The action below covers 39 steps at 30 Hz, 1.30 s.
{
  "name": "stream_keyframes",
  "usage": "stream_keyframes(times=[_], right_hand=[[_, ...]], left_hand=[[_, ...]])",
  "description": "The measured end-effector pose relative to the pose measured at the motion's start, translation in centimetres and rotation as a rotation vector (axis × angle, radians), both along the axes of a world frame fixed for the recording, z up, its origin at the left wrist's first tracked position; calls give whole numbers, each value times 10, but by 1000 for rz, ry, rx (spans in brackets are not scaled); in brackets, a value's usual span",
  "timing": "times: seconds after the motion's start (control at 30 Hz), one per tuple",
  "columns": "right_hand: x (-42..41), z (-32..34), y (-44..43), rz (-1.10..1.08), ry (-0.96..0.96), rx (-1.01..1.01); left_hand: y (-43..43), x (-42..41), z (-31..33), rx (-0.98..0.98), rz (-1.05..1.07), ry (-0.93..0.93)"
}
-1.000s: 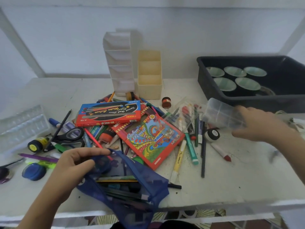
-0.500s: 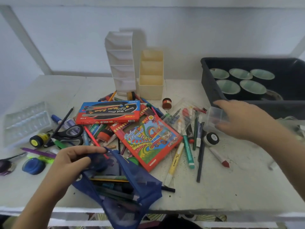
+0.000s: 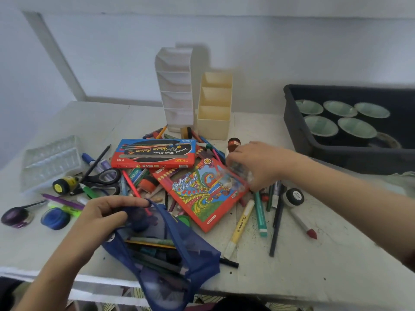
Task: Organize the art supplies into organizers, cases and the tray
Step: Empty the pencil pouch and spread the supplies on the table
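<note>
Your right hand [image 3: 258, 167] is further left, gripping a clear plastic case [image 3: 239, 173] over the red pencil box [image 3: 202, 198]; your left hand [image 3: 101, 216] pinches a blue mesh pouch [image 3: 193, 254].

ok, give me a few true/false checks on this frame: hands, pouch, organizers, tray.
1. The left hand pinches the blue pouch at its opening. True.
2. The cream organizer holds pens. False: its compartments look empty.
3. The right hand is inside the black tray. False: it is outside the tray, at the right edge of the pencil box.
4. The scissors lie left of the pencil box. True.
</note>
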State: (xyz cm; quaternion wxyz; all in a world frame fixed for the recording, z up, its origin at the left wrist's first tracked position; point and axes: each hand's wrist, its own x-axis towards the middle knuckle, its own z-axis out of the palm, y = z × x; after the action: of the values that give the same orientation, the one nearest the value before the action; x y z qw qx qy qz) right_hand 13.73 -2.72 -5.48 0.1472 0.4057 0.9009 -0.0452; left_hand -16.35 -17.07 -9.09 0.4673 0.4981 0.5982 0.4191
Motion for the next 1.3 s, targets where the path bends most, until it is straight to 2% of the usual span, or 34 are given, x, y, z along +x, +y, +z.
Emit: stream_keyframes(times=[0.13,0.23,0.3,0.5,0.7,0.97,1.07,1.17,1.3], right_hand=[[13,29,15,-134,236,-71],[24,46,31,-227,379,16],[26,49,41,-280,405,94],[19,25,58,-360,341,236],[13,5,60,-413,297,181],[0,5,27,-255,417,233],[-12,5,1,-289,452,160],[-30,-3,-31,-322,375,79],[-54,-21,-67,-355,117,23]], left_hand=[[-1,1,-1,-2,24,9],[-3,0,0,0,21,19],[-2,3,1,10,23,19],[-2,8,8,28,18,-20],[-2,8,11,10,5,5],[-1,9,14,-38,9,31],[-2,12,18,-41,10,33],[-1,14,19,-58,27,17],[-1,14,19,-70,35,1]])
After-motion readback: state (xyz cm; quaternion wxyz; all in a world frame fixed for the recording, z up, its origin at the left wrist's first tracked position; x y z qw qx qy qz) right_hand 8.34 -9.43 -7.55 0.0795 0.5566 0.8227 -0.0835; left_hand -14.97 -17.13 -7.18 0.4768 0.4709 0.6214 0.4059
